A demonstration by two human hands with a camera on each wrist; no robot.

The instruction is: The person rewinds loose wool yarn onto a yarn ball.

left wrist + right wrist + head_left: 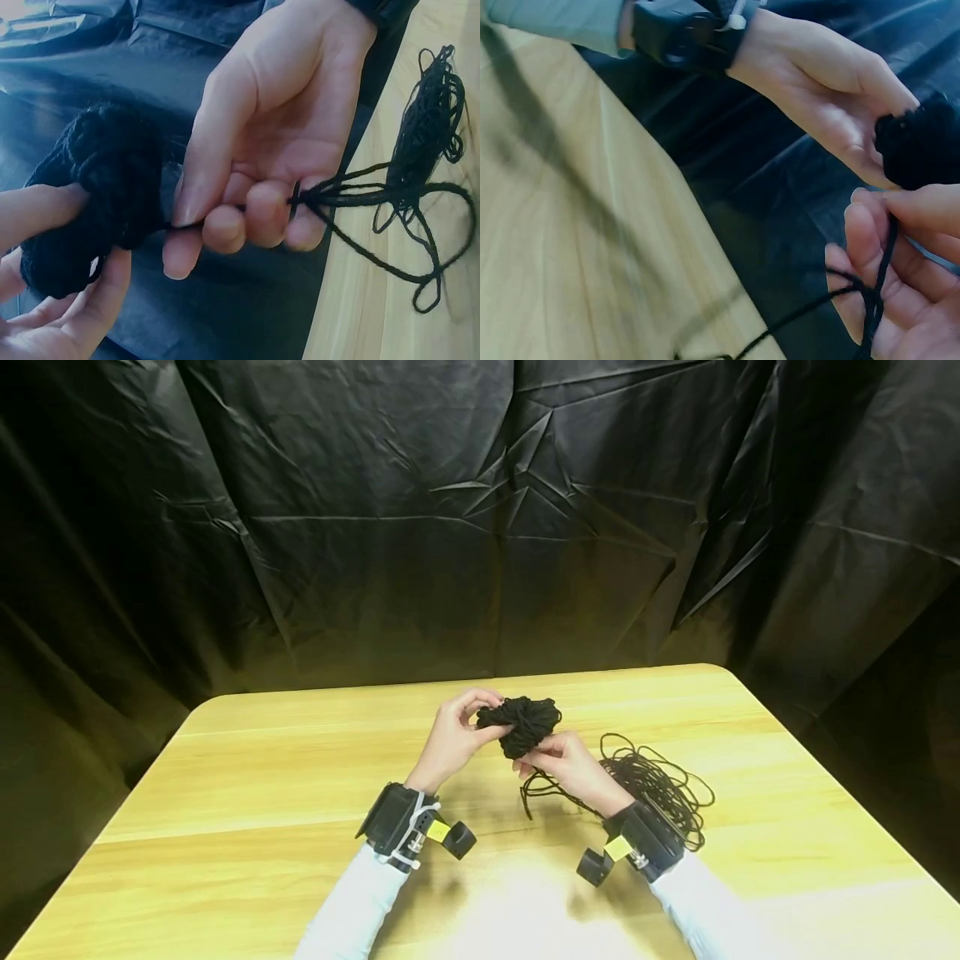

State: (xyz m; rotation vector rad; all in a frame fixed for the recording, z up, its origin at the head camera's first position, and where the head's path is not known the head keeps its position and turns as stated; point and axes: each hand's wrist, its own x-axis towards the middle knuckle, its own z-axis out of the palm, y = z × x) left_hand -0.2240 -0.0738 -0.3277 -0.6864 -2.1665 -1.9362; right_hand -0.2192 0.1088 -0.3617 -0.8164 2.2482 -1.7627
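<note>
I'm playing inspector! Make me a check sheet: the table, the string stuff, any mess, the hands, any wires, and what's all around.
Surface: the table is pale wood, with bright glare between the sleeves.
Job's things: a black bundle is held above the table; loose black string lies there in a tangled pile.
Clutter: nothing seen.
Left hand: grips the bundle.
Right hand: pinches a strand beside the bundle.
Cables: nothing seen.
Surroundings: a wrinkled black sheet hangs behind the table.
</note>
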